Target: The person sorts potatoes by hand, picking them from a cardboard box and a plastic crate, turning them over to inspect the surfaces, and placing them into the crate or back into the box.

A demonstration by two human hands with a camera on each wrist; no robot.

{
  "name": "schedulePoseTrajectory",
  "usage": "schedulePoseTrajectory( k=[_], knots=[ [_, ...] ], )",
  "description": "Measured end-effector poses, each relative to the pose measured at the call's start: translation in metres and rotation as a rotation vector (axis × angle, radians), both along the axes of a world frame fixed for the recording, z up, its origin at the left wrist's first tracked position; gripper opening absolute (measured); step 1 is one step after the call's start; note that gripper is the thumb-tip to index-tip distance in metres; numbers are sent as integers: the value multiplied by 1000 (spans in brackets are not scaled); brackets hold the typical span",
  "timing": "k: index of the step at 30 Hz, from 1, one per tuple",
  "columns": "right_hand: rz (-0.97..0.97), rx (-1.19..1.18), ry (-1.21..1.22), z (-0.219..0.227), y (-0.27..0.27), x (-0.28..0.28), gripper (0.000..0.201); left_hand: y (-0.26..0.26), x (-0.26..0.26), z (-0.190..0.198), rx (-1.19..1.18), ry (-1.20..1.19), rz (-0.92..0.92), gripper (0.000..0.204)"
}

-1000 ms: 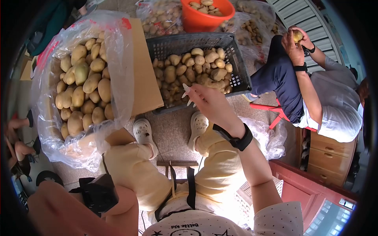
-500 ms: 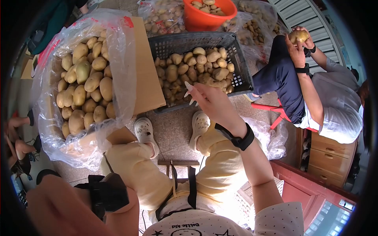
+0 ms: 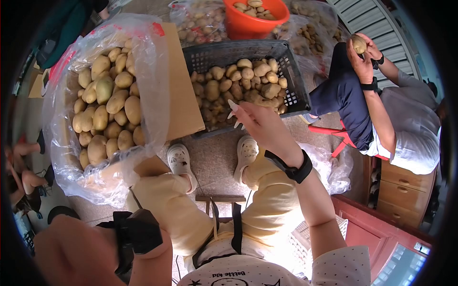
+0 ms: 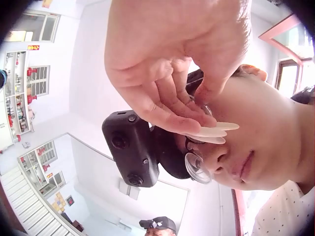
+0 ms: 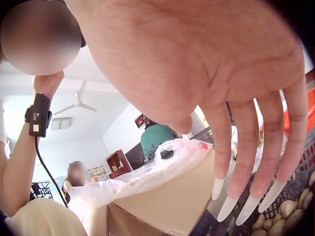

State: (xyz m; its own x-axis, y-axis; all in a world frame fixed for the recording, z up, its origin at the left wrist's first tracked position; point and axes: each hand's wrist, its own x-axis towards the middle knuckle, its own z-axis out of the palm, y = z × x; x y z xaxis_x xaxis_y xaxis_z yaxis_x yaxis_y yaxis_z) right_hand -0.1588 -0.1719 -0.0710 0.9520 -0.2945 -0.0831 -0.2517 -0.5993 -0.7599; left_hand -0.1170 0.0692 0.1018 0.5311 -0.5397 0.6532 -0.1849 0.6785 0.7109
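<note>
Brown, rounded potatoes (image 3: 237, 90) lie unmoved in the crate (image 3: 243, 44). The right grip (image 3: 268, 127) stays over its near edge, relaxed, holding nothing. The left grip (image 4: 172, 59), at the glasses (image 4: 197, 168), has shifted inward; its hold is unclear.

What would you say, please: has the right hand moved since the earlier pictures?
No, not noticeably: in the head view, the right hand keeps the same place against the black crate; both shift together within the picture.
</note>
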Motion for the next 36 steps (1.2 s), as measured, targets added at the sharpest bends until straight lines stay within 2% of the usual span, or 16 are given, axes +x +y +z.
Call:
schedulePoseTrajectory(
  k=[8, 11, 17, 20, 21, 22, 23, 24, 26, 31, 32, 33, 35, 36],
  knots=[
    [-82, -7, -68, -5, -21, 0, 36, 59, 2, -22, -61, 112, 1, 52],
    [-120, -27, 8, -6, -31, -1, 38, 82, 4, -26, -69, 150, 3, 55],
    [-128, -61, -8, -14, -34, 0, 40, 82, 19, -28, -74, 205, 10, 61],
    [-125, -55, 0, -12, -35, 0, 39, 129, 42, -32, -81, 233, 13, 64],
    [-126, -50, -3, -11, -35, 0, 39, 102, 55, -34, -82, 241, 16, 65],
    [-132, -53, 6, -11, -35, 0, 38, 123, 51, -32, -83, 249, 20, 66],
    [-137, -55, 15, -10, -34, 1, 38, 60, 58, -33, -84, 257, 24, 67],
    [-135, -50, 11, -11, -34, 1, 38, 28, 68, -35, -85, 265, 29, 68],
    [-127, -64, 45, -11, -35, 1, 37, 29, 72, -36, -88, 272, 36, 69],
    [-124, -36, 14, -10, -31, 2, 37, -19, 103, -44, 160, -66, -300, 52],
    [-121, -35, 7, -11, -32, 2, 37, -21, 89, -46, 271, -7, 52, 36],
    [-122, -35, 7, -12, -32, 2, 37, -25, 86, -51, 271, -7, 51, 36],
    [-121, -64, 17, -13, -33, 3, 36, -29, 83, -59, 119, 420, 355, 32],
    [-121, -65, 19, -14, -33, 3, 36, -31, 86, -59, 117, 422, 355, 32]
  ],
)
